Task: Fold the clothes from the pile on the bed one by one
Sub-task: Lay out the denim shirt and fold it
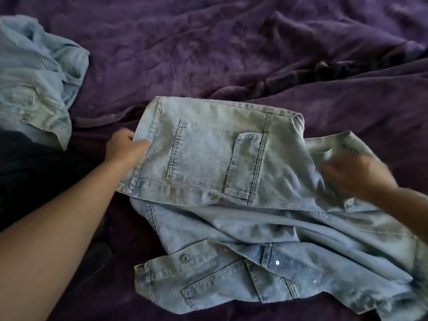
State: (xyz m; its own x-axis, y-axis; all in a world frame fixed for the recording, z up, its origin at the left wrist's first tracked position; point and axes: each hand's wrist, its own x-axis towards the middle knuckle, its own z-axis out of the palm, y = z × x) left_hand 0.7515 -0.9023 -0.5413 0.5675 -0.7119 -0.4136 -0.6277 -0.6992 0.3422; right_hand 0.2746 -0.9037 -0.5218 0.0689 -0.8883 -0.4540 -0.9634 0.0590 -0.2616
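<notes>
The denim jacket (231, 181) is a pale, washed-out blue, mottled with lighter and greyer patches, and its seams and pocket are stitched in yellowish tan. Its snap button (184, 258) is silver. The bedspread (208, 54) is deep purple with a faint, darker blotchy pattern. The crumpled denim garment (34, 77) is the same faded light blue, and the dark cloth (27, 172) is near-black.

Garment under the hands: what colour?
The garment is faded light-blue denim with mottled pale patches, shown best in the head view.
</notes>
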